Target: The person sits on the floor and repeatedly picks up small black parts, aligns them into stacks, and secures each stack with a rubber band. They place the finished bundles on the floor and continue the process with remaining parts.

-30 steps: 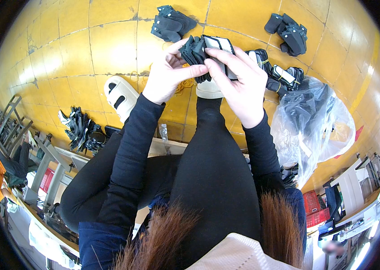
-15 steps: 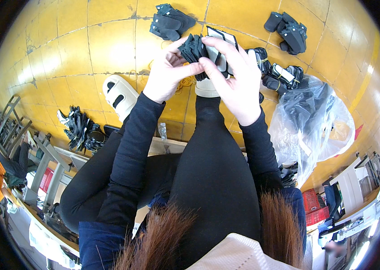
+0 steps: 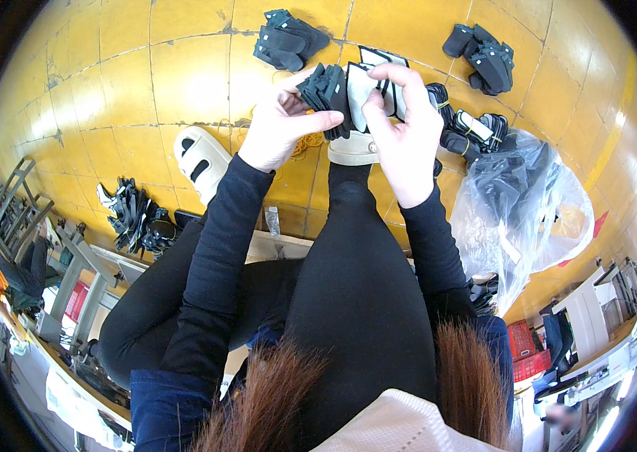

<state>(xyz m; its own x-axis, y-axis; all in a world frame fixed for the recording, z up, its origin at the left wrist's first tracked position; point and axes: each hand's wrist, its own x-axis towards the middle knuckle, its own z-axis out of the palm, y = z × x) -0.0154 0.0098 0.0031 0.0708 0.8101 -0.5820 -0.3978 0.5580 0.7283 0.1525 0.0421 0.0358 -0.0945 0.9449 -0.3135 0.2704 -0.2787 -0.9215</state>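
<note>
Floor [image 3: 115, 98] of glossy yellow tiles with dark grout lines spreads under the seated person, worn in patches. Metal racks and red crates crowd the edges of the room. Soft black fabric bundles [image 3: 286, 38] and [image 3: 482, 54] lie on the tiles, another heap [image 3: 134, 218] at the left. A crinkled clear plastic bag [image 3: 537, 203] holding dark pieces slumps at the right. A cream slipper [image 3: 202, 157] rests on the tiles. Above the raised knee, the left hand [image 3: 277, 128] pinches a stack of black pieces [image 3: 326, 90], fingers clamped on it; the right hand [image 3: 405, 132] grips a black-and-white strap piece [image 3: 367, 79], fingers closed around it.
</note>
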